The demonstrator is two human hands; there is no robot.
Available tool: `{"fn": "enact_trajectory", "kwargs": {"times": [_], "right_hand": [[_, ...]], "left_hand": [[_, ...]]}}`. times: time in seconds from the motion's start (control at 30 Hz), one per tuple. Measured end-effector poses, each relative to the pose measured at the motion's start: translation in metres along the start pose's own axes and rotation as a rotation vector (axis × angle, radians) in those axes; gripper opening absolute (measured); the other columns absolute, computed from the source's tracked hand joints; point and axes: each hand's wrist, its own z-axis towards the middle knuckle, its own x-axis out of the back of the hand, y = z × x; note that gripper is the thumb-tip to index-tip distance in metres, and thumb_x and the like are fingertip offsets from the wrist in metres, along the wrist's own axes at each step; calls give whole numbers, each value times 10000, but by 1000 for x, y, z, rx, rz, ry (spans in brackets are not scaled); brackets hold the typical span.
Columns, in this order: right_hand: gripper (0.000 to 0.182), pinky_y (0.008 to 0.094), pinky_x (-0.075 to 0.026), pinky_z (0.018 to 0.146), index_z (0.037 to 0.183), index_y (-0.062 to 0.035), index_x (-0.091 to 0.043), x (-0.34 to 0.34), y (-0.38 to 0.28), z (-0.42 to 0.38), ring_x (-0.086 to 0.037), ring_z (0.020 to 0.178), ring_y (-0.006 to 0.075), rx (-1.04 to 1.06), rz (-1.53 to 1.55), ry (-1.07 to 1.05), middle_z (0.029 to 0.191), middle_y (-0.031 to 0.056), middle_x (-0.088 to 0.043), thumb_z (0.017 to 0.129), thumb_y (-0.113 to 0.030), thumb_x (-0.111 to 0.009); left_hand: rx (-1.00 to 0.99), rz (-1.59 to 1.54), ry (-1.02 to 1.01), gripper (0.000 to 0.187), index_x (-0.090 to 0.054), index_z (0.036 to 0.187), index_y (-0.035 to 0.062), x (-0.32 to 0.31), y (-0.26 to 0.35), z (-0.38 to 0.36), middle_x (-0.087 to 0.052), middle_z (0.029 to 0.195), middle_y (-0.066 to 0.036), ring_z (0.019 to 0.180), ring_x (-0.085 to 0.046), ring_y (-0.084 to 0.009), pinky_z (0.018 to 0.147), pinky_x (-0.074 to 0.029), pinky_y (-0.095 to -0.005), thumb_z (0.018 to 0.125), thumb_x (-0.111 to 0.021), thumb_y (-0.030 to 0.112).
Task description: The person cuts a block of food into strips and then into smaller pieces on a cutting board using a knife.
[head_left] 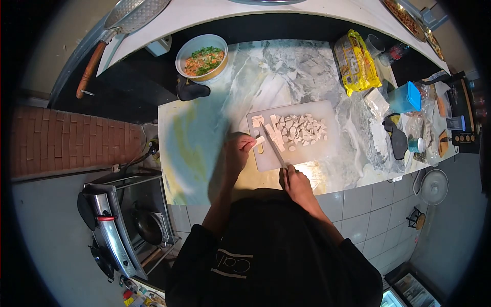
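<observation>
A white cutting board (322,151) lies on the marble-patterned counter. Many small pale chunks (302,129) are heaped over its middle and right, with longer pale strips (274,134) to their left. My right hand (296,184) is closed around the handle of a knife (276,149), whose blade points up and left across the board beside the strips. At the board's left edge, my left hand (241,148) has its fingers pinched on a small pale piece (259,140), just left of the blade.
A bowl of orange and green chopped food (206,57) stands at the back left, near a dark cloth (192,89). On the right are a yellow packet (355,64), a blue-lidded container (405,97) and a dark mitt (395,138).
</observation>
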Motion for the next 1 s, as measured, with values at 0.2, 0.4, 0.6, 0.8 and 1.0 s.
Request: {"fn": "enact_trajectory", "kwargs": {"times": [0.2, 0.4, 0.6, 0.8, 1.0], "right_hand": [[275, 485, -509, 606, 1119, 45, -516, 3, 0, -1, -629, 680, 427, -11, -11, 33, 794, 265, -637, 967, -178, -464], [275, 481, -512, 603, 1109, 50, -522, 3, -2, -1, -632, 681, 422, -18, -18, 36, 791, 264, -636, 966, -179, -468], [261, 472, -515, 615, 1096, 45, -520, 0, -3, -2, -632, 692, 416, 9, -15, 22, 785, 250, -634, 967, -176, -469], [262, 470, -515, 627, 1125, 30, -513, -4, 1, -3, -630, 709, 413, 15, -24, 0, 803, 246, -633, 958, -170, -483], [275, 472, -515, 630, 1138, 35, -512, -4, 1, -2, -630, 710, 418, 32, -16, 24, 808, 250, -632, 953, -167, -489]], "left_hand": [[15, -51, -27, 32, -654, 858, -46, -8, -10, 0, -703, 780, -120, 762, -694, -143, 688, -541, -257, 828, -658, -37], [26, -132, -22, 74, -640, 903, -30, -12, -13, 8, -689, 820, -101, 773, -677, -145, 696, -533, -259, 838, -665, -4], [48, -93, 8, 74, -634, 892, -28, -23, -9, 9, -688, 806, -103, 754, -685, -151, 663, -539, -257, 826, -668, -32], [44, -79, 31, 74, -632, 890, -27, -26, -14, 8, -690, 815, -102, 745, -679, -144, 670, -534, -254, 823, -664, -36], [26, -145, 48, 64, -614, 878, -32, -24, -16, 9, -684, 802, -96, 751, -673, -142, 681, -520, -244, 828, -652, -46]]}}
